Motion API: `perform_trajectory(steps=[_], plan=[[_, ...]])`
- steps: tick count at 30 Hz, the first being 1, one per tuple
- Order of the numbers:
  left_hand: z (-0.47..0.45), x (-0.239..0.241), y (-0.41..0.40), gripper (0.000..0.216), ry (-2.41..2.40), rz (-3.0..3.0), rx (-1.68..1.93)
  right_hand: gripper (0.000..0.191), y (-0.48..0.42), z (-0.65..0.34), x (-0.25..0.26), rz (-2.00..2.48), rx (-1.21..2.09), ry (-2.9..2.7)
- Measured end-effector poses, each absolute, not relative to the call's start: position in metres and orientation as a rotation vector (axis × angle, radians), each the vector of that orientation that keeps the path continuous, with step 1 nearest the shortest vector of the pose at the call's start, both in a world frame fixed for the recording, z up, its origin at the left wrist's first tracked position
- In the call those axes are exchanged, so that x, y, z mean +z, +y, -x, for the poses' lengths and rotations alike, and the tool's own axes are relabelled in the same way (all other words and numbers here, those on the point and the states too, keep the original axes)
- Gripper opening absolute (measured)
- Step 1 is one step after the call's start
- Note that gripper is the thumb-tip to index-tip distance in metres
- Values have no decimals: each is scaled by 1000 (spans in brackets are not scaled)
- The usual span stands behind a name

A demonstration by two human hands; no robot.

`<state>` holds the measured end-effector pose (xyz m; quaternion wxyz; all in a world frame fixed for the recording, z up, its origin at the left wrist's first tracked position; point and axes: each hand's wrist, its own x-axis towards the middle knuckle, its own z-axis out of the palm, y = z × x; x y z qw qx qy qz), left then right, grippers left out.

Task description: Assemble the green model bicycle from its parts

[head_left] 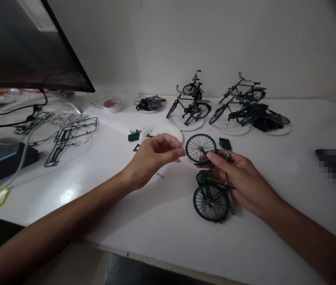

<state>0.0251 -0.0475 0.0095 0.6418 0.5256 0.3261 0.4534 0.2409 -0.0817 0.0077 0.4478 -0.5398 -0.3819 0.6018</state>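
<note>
A dark green model bicycle (211, 202) with spoked wheels is held on its side in my right hand (243, 176), the thumb pressed on the frame near the far wheel. My left hand (152, 156) is closed in a pinch just left of that wheel. Whatever its fingertips hold, if anything, is too small to make out. Below the left hand a tiny thin part (160, 175) lies on the white table (120, 225). Beyond the hands sits a white paper plate (173, 130), partly hidden by my left hand. A small green part (224, 143) rests beyond my right hand.
Several model bicycles, including a black one (189, 107) and a green one (242, 93), stand along the wall on paper plates. Parts frames (62, 144), a tape roll (112, 104), a black box (6, 160), cables and a monitor (28, 47) occupy the left.
</note>
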Motion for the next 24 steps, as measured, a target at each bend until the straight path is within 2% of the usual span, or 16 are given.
perform_trajectory(steps=[24], plan=[[-33,-2,-53,23,673,-1086,892,21,-82,-241,9,1264,1494,-925]])
